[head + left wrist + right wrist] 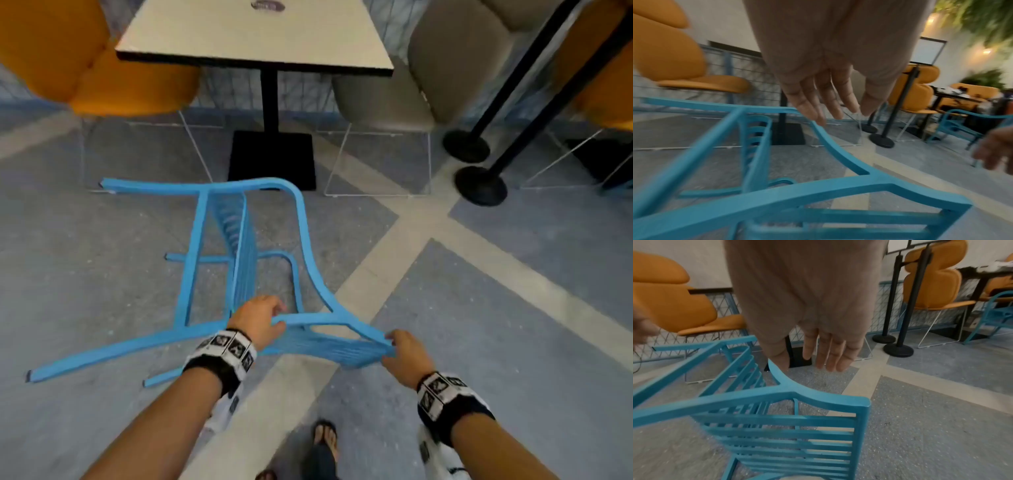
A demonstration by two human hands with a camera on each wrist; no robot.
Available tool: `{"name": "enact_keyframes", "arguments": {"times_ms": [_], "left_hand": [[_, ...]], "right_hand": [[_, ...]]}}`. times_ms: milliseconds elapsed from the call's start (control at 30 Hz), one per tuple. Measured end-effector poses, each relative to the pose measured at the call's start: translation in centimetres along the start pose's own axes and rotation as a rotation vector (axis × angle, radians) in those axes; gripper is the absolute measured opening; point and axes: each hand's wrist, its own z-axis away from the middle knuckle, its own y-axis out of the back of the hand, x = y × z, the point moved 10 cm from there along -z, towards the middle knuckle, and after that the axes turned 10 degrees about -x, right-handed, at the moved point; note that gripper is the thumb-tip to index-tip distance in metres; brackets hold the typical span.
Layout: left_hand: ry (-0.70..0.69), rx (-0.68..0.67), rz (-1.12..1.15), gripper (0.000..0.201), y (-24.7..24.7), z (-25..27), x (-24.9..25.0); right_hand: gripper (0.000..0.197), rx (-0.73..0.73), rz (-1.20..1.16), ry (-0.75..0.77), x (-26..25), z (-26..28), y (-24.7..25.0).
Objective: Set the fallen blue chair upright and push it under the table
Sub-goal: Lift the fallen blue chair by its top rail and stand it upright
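Observation:
The blue slatted chair (305, 240) lies tipped on its side on the floor, legs pointing left and backrest toward me. It is just in front of the white table (257, 34) with a black pedestal. My left hand (260, 318) is at the backrest's upper rail where the armrest joins. The left wrist view shows that hand (824, 100) with straight fingers above the chair frame (838, 186), gripping nothing. My right hand (404, 349) is at the backrest's right corner. In the right wrist view this hand (824, 353) has straight fingers too, over the chair's rail (787, 395).
An orange chair (102, 68) stands left of the table and a beige chair (411, 85) right of it. Two black stanchion posts (479, 185) stand on round bases at the right. My sandalled feet (325, 442) are just behind the backrest.

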Motion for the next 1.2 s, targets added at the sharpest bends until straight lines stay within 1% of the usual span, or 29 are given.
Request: {"name": "enact_keyframes", "arguments": {"times_ms": [133,300,367,400,467,567,667,733,800,867,933,1033,1067,1133,1167,1200], "left_hand": [[-0.108,-0.038,-0.033,0.034,-4.9,-7.4,4.1],[-0.222,-0.127,-0.174,0.046,-12.8,-13.6,6.8],[-0.256,-0.181,-0.246,0.049,-15.2,-15.0,7.5],[-0.271,-0.220,-0.289,0.048,-16.8,-15.7,7.6],[-0.315,-0.258,-0.404,0.043,-18.5,-16.5,8.0],[-0.326,-0.277,-0.504,0.038,-19.7,-17.6,7.9],[-0.323,-0.302,-0.571,0.038,-19.9,-18.0,8.2],[-0.307,-0.293,-0.592,0.043,-19.5,-17.8,8.6],[-0.274,-0.240,-0.577,0.051,-18.0,-17.5,9.1],[-0.258,-0.186,-0.555,0.059,-15.5,-16.6,10.4],[-0.247,-0.164,-0.545,0.065,-12.8,-15.5,12.2],[-0.210,-0.122,-0.502,0.067,-7.8,-13.4,14.9],[-0.192,-0.087,-0.466,0.068,-5.8,-12.5,15.6],[-0.170,0.010,-0.392,0.069,-1.5,-10.4,17.0],[-0.168,0.065,-0.356,0.069,0.7,-9.4,17.7],[-0.166,0.111,-0.318,0.070,2.6,-8.3,18.5]], "right_hand": [[0.044,0.046,0.039,-0.001,2.7,-5.4,-0.3],[0.043,-0.003,0.134,-0.007,8.3,-9.7,-2.7],[0.041,-0.017,0.119,-0.001,9.9,-10.8,-3.3],[0.037,-0.015,0.095,0.001,10.6,-11.3,-3.7],[0.027,0.027,0.050,0.007,11.3,-11.8,-3.6],[0.016,0.027,0.042,0.023,11.8,-13.2,-4.0],[0.014,-0.006,0.054,0.062,11.5,-13.6,-4.3],[0.013,-0.006,0.051,0.085,10.9,-13.2,-3.7],[0.014,0.016,0.027,0.114,9.4,-12.4,-2.1],[0.016,0.053,0.025,0.138,7.4,-11.3,0.3],[0.018,0.095,0.025,0.183,4.7,-9.7,3.3],[0.017,0.159,0.001,0.290,-0.4,-6.8,8.2],[0.018,0.180,-0.035,0.320,-2.0,-5.7,9.8],[0.021,0.223,-0.201,0.386,-4.3,-3.7,12.7],[0.024,0.229,-0.306,0.427,-5.2,-3.0,13.7],[0.028,0.201,-0.411,0.465,-5.8,-2.6,14.0]]}}
